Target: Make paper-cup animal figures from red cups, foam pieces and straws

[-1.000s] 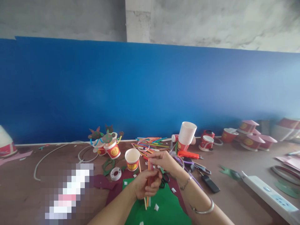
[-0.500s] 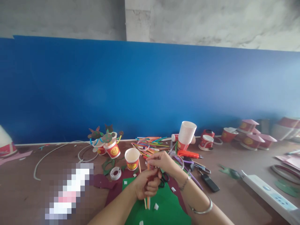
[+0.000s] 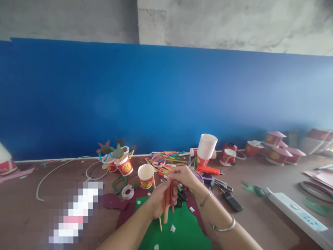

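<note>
In my left hand [image 3: 158,200] several straws are gripped, orange [image 3: 165,210] and dark red [image 3: 172,206] ones among them, their lower ends pointing down over a green sheet [image 3: 184,229]. The fingers of my right hand [image 3: 185,177] are closed at the upper ends of these straws; the fingertips are partly hidden. Just left of the hands stands an upright paper cup [image 3: 146,178], red with a yellow print. A thin pale stick [image 3: 160,224] passes behind my left hand. Black-handled scissors [image 3: 181,200] lie beside the hands, partly covered.
Behind the hands lies a heap of coloured straws [image 3: 171,159]. A cup stack [image 3: 206,149] and an orange cutter [image 3: 208,170] are to the right, with a power strip [image 3: 296,211] farther off. On the left are a tape roll [image 3: 127,192] and decorated cups [image 3: 125,166].
My left hand has opened its grip somewhat and turned, so the dark red straw now shows beside the orange one. The right hand stays at the straws' upper ends. The view has shifted slightly.
</note>
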`<action>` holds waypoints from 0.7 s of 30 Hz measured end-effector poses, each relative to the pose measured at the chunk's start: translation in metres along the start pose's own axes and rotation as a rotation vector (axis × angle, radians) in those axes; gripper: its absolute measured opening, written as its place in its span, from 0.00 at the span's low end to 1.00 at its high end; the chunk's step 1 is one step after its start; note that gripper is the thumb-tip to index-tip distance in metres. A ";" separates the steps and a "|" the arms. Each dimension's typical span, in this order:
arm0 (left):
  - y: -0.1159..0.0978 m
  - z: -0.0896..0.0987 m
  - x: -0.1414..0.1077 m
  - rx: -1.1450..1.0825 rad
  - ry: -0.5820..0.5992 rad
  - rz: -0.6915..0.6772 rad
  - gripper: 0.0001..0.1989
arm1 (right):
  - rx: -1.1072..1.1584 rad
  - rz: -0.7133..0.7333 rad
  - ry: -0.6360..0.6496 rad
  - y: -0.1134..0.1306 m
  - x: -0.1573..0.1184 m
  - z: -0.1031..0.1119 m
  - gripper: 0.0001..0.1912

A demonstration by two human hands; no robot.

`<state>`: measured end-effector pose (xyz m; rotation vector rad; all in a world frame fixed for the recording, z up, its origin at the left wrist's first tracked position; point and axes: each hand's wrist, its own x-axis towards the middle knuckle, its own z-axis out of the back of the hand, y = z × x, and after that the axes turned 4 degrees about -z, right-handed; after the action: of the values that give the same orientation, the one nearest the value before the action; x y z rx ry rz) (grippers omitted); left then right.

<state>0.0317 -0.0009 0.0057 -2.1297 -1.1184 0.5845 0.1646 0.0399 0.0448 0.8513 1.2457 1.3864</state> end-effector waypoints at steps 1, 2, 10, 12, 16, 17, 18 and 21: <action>0.000 0.000 0.000 0.002 0.015 0.001 0.18 | 0.012 -0.012 0.000 0.002 -0.001 -0.001 0.07; 0.000 0.001 0.000 0.002 0.029 0.006 0.19 | 0.018 -0.020 -0.007 0.004 -0.003 -0.003 0.07; 0.008 0.008 0.004 0.042 0.041 -0.038 0.18 | -0.017 0.073 0.110 0.017 -0.013 -0.004 0.10; 0.009 0.009 0.004 0.046 0.023 -0.057 0.18 | -0.026 0.117 0.117 0.014 -0.010 -0.003 0.15; 0.007 0.006 0.003 0.065 -0.025 -0.112 0.19 | -0.088 0.156 0.065 0.009 -0.005 0.000 0.16; 0.006 0.005 0.003 0.072 -0.036 -0.118 0.19 | -0.095 0.153 0.081 0.009 -0.005 0.000 0.15; 0.006 0.004 0.003 0.078 -0.042 -0.120 0.19 | -0.096 0.148 0.109 0.009 -0.006 0.000 0.14; 0.006 0.003 0.003 0.091 -0.037 -0.108 0.20 | -0.086 0.119 0.158 0.013 -0.009 0.000 0.13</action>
<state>0.0341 -0.0001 -0.0009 -1.9754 -1.1959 0.6153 0.1634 0.0323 0.0582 0.7796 1.2612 1.6166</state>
